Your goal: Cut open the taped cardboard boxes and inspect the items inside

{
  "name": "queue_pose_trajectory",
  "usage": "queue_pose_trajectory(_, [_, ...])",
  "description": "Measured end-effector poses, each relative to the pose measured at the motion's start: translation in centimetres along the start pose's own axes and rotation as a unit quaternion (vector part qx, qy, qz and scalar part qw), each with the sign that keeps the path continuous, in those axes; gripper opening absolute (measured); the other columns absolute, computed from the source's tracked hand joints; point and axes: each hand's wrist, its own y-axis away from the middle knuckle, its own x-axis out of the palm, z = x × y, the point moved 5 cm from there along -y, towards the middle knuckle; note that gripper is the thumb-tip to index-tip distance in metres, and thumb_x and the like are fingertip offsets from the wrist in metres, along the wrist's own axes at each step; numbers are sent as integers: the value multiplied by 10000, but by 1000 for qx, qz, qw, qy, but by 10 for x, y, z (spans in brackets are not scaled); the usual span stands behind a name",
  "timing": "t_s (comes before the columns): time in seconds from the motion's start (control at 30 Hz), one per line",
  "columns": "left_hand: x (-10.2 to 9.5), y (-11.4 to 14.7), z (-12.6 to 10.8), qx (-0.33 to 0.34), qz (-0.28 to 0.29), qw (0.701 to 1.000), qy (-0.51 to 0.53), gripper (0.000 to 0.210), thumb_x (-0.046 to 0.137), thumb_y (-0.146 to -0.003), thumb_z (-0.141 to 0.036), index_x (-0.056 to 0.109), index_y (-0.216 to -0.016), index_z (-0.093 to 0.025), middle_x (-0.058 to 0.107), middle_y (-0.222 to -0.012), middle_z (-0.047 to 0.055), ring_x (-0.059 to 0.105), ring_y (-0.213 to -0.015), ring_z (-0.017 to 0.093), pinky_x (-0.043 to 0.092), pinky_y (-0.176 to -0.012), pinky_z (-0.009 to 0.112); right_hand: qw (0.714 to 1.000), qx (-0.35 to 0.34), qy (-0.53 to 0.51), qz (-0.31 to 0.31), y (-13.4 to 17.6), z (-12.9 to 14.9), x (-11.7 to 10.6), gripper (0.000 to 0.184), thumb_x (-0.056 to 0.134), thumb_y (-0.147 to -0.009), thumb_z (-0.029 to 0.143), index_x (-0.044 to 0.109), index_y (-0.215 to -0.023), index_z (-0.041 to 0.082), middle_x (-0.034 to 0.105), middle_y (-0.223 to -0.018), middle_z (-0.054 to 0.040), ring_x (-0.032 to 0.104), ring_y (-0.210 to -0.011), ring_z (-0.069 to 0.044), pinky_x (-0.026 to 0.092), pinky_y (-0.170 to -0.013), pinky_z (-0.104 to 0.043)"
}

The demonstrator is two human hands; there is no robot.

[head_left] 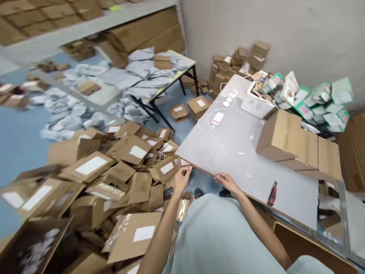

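My left hand [181,179] is just off the near left corner of the grey-topped table [211,146]. Its thumb and index finger curl together in a pinch; whatever is between them, if anything, is too small to make out. At the table's front edge, my right hand [227,182] has its fingers loosely stretched, touching or very near the rim, with nothing visible in it. A red and black box cutter [272,193] lies on the tabletop to the right. Further back on the table is a small white device [217,119] with white cables.
Taped cardboard boxes [137,152] with white labels pile up on the floor at left. A white box [256,102] of printed packets and brown cartons [288,133] stand on the table's right side. Behind, grey mailing bags [141,72] cover another table.
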Motion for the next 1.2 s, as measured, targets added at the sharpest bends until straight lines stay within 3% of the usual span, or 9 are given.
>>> queue_pose_trajectory(0.13, [78,-16,-44,53,46,995,-75,479,704,-889,-708,703,-810,-236,867,-1109,155,807,-1128,348,608,-1126,519,996,-5,-71,-51,34,-33,-79,732,884,-698,845,837,-1113,245,861,-1133,-112,803,-1069,-324,604,-1072,-532])
queue_pose_trajectory(0.33, [187,-22,-79,115,106,970,-185,475,632,-932,-679,752,-978,-222,850,-1203,165,771,-1219,352,559,-1193,550,980,14,-154,-124,62,-76,-173,722,913,-650,821,832,-1061,232,856,-1082,-121,806,-1007,-313,608,-1052,-546])
queue_pose_trajectory(0.47, [240,-30,-104,171,152,946,-227,398,609,-965,-580,763,-1067,-227,830,-1263,158,744,-1292,347,529,-1236,546,967,20,-188,-173,67,-86,-220,652,906,-706,768,835,-1074,234,854,-1105,-124,808,-1025,-301,606,-1083,-537])
queue_pose_trajectory(0.6, [277,-50,-131,220,192,924,-246,326,614,-962,-488,761,-1093,-228,800,-1308,168,728,-1317,365,521,-1241,561,955,18,-201,-218,68,-78,-247,657,901,-723,777,849,-1100,241,861,-1134,-128,812,-1057,-312,609,-1095,-529])
queue_pose_trajectory(0.7, [296,-75,-145,241,206,913,-256,306,609,-969,-426,761,-1129,-215,757,-1389,191,692,-1373,385,494,-1262,583,949,23,-200,-244,68,-66,-249,703,895,-709,821,853,-1119,251,868,-1159,-129,816,-1087,-324,606,-1107,-526])
queue_pose_trajectory(0.83, [308,-117,-154,264,230,895,-275,292,620,-1001,-357,761,-1213,-215,719,-1465,181,654,-1430,367,454,-1303,556,942,44,-196,-270,72,-48,-224,801,851,-691,913,847,-1144,253,866,-1200,-155,812,-1137,-358,585,-1133,-561])
queue_pose_trajectory(1.0, [298,-189,-154,278,241,877,-309,314,626,-1033,-296,749,-1307,-206,674,-1527,181,610,-1460,372,432,-1316,558,931,83,-202,-293,77,-26,-175,771,876,-723,884,854,-1155,246,858,-1276,-165,797,-1216,-371,560,-1173,-552])
queue_pose_trajectory(1.2, [283,-275,-139,255,237,875,-336,357,624,-1025,-259,717,-1362,-188,575,-1633,228,491,-1569,438,414,-1305,657,902,140,-219,-345,78,-5,-128,841,941,-637,861,852,-1199,242,862,-1268,-171,790,-1251,-393,541,-1224,-572])
